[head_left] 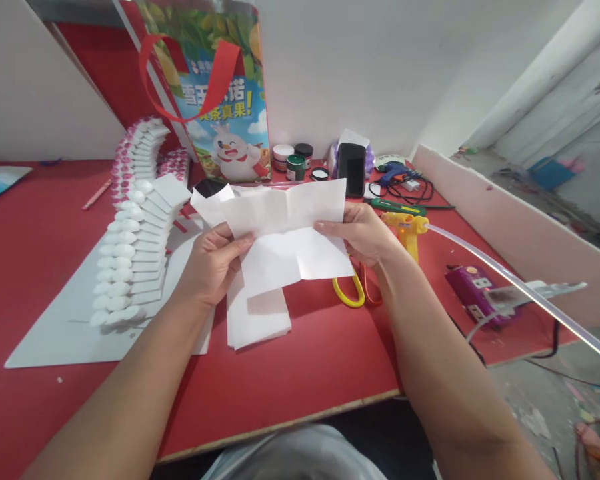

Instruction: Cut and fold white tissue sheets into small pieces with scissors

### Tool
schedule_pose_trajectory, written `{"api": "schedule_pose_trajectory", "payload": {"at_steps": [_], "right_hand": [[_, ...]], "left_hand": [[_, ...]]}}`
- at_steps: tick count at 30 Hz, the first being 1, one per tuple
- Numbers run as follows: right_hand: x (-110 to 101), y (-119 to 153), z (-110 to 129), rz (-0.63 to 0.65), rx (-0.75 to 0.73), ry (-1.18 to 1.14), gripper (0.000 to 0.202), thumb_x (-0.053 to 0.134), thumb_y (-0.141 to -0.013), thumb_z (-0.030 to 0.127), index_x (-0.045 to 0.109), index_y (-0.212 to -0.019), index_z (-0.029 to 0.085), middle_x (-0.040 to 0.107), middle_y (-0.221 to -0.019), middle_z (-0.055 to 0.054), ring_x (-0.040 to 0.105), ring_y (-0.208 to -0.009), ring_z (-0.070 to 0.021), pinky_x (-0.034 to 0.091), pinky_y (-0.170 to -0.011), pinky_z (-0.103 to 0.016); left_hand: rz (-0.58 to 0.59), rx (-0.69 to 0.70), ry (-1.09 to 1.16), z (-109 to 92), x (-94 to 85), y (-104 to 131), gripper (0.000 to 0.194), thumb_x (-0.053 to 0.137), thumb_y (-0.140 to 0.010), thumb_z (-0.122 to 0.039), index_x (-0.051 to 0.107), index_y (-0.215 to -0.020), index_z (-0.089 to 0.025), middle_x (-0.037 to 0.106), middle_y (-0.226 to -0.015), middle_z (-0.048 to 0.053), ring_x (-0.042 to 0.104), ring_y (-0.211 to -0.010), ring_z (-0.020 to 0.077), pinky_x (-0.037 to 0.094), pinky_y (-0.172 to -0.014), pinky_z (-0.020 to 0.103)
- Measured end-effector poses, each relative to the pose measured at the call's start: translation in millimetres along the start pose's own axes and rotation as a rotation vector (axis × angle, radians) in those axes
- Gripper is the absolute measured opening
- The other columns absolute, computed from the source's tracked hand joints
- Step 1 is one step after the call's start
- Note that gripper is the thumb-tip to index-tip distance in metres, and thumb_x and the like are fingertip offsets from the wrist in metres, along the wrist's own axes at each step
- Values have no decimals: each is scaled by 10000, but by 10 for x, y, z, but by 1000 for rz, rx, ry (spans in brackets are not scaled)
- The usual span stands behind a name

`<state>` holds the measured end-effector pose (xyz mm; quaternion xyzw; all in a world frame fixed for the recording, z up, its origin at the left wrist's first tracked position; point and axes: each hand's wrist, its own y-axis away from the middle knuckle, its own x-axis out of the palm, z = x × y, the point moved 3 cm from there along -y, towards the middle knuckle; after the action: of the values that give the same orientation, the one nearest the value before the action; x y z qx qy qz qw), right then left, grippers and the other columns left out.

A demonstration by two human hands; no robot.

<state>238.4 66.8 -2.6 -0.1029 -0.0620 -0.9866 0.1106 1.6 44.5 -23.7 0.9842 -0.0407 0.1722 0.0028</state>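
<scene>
A creased sheet of white paper (295, 250) is stretched between my two hands above the red table. My left hand (213, 263) pinches its left edge, thumb on top. Its right side is gripped by my right hand (363, 233), thumb on the near face. Fold lines run across and down the sheet. Below it lies a stack of white paper (257, 320), partly covered by the held sheet. Scissors with a yellow handle loop (349, 293) lie under my right hand, mostly hidden.
At left, a curved row of white spoon-like pieces (120, 260) stands on a white board (65, 327). Behind stand a printed bag (230, 87) and paint jars (295, 167). A yellow glue gun (405, 230) with a long clear stick and a purple power box (473, 290) lie right.
</scene>
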Motion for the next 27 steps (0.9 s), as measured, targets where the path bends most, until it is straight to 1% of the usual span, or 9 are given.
{"api": "schedule_pose_trajectory", "payload": {"at_steps": [5,9,14,17,19,21,22,24,27], "right_hand": [[28,26,58,11,-5,-23,196,866,-559,175,808,-745,191,787,-781,-24,716,-684,-175,607,-647,-301],[58,45,104,91,-47,11,142,749,-585,99,790,-695,178,764,-763,-21,705,-677,-154,584,-614,-256],[34,56,118,78,-66,72,82,735,-622,130,751,-693,167,715,-686,-12,647,-570,-127,510,-515,-228],[32,66,124,81,-72,117,63,720,-616,131,729,-668,165,691,-663,-2,608,-545,-109,459,-488,-211],[32,69,125,79,-76,147,71,693,-621,125,727,-670,165,689,-677,-2,607,-564,-108,453,-501,-212],[27,65,124,65,-82,188,91,664,-631,119,727,-677,165,693,-692,-6,604,-575,-108,443,-508,-212],[24,61,123,60,-83,210,99,652,-634,119,727,-679,165,695,-695,-9,601,-575,-109,438,-508,-215],[17,52,124,57,-92,253,104,635,-634,124,723,-668,168,689,-676,-8,583,-556,-107,417,-498,-219],[-8,42,138,54,-124,299,135,600,-627,118,722,-646,172,663,-628,5,541,-534,-100,391,-498,-226]], "left_hand": [[18,3,-28,-53,35,25,115,783,-700,-166,822,-803,-201,791,-804,35,713,-720,178,575,-692,279],[19,34,-40,-66,47,33,128,724,-677,-131,811,-719,-215,775,-770,29,694,-726,181,572,-673,286],[42,49,-92,-70,27,35,166,681,-677,-126,815,-736,-205,767,-801,43,670,-745,183,545,-692,293],[71,56,-92,-111,30,49,193,625,-710,-175,816,-732,-178,761,-810,67,640,-720,178,518,-678,298],[89,51,-86,-123,37,55,247,602,-783,-286,812,-731,-167,752,-813,92,634,-724,199,516,-672,324],[55,51,-129,-109,28,50,280,652,-827,-399,785,-701,-187,725,-773,79,623,-711,198,514,-674,333],[21,55,-169,-94,17,45,253,723,-803,-418,760,-677,-202,702,-738,54,613,-693,184,510,-671,323],[-31,65,-266,-59,-3,32,212,866,-690,-342,701,-646,-217,649,-685,0,587,-650,150,496,-659,294],[-34,59,-328,-22,-16,17,236,889,-632,-234,658,-682,-222,624,-685,-24,603,-657,154,499,-652,283]]}}
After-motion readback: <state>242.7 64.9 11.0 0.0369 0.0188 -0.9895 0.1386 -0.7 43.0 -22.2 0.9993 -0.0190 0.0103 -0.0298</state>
